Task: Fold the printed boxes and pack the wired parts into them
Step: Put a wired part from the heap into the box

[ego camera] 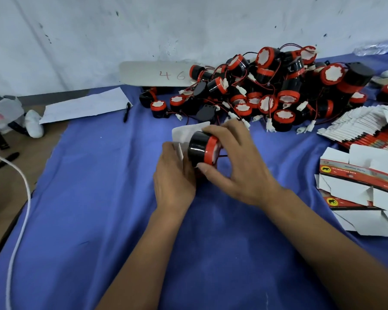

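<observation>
Matt blue cloth (99,198) covering the table, glossy black plastic part (198,148) with shiny red rim at centre, matt white card box (188,133) behind it, printed cardboard blanks (356,180) at three o'clock, scuffed white wall (143,30) at twelve, crinkled clear plastic bottle (379,47) at two.

The left hand (174,175) covers most of the box (186,133), so only white flaps show above its fingers. The right hand (235,162) hides the far end of the black and red part (202,151) and most of its wire. At three o'clock the flat boxes (363,175) run off the edge, their print too blurred to read. At one o'clock a plastic bottle (379,47) is cut off. At nine o'clock a white object (2,115) is partly out of view.
</observation>
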A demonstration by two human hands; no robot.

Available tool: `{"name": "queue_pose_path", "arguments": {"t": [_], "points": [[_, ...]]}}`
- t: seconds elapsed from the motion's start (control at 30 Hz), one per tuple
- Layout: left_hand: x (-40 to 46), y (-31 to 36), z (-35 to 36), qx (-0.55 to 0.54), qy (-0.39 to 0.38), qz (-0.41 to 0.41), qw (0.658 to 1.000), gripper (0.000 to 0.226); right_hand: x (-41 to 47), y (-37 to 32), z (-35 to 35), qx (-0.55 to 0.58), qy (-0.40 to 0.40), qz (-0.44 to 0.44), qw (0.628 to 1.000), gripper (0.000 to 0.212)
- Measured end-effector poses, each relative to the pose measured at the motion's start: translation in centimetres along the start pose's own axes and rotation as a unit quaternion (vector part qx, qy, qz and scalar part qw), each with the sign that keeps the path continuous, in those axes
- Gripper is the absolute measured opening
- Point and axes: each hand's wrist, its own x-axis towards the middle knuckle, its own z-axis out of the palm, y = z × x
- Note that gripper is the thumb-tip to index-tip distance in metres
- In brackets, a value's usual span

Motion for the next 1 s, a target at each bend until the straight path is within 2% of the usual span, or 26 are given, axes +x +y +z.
{"name": "queue_pose_path", "arguments": {"t": [0.07,0.17,0.3,0.4,0.47,0.5,0.57,0.63,0.8,1.0], "points": [[0.1,-0.1,0.1,0.017,-0.013,0.011,1.000,0.021,0.1,-1.1,0.3,0.059,-0.017,-0.023,0.998,0.058],[0.0,-0.3,0.1,-0.042,-0.041,-0.008,0.998,0.027,0.0,-2.0,1.1,0.074,-0.035,-0.029,0.996,0.059],[0.3,-0.1,0.0,-0.013,-0.051,-0.009,0.999,0.026,0.3,-1.9,0.7,0.037,-0.074,0.015,0.996,0.059],[0.1,0.1,-0.1,-0.023,-0.052,0.015,0.998,0.033,0.5,-1.5,0.4,-0.003,-0.067,0.032,0.997,0.060],[0.0,0.0,-0.1,-0.058,-0.047,-0.005,0.997,0.012,0.4,-1.2,0.3,-0.045,-0.076,0.042,0.995,0.062],[0.0,0.0,-0.1,-0.079,-0.040,-0.023,0.996,0.010,0.4,-1.0,0.2,-0.074,-0.089,0.054,0.992,0.063],[0.2,0.1,-0.1,-0.095,-0.027,-0.033,0.995,0.021,0.5,-0.6,-0.3,-0.132,-0.109,0.073,0.982,0.063],[0.1,0.3,0.0,-0.099,-0.023,-0.022,0.995,0.022,0.7,-0.5,-0.7,-0.170,-0.115,0.070,0.976,0.063],[0.2,0.2,-0.1,-0.117,-0.037,-0.017,0.992,0.020,1.1,-1.4,-0.7,-0.129,-0.098,0.082,0.983,0.046],[0.4,0.7,-0.7,-0.191,-0.056,-0.009,0.980,0.036,1.8,-1.6,-1.0,-0.174,-0.138,0.072,0.972,0.038]]}}
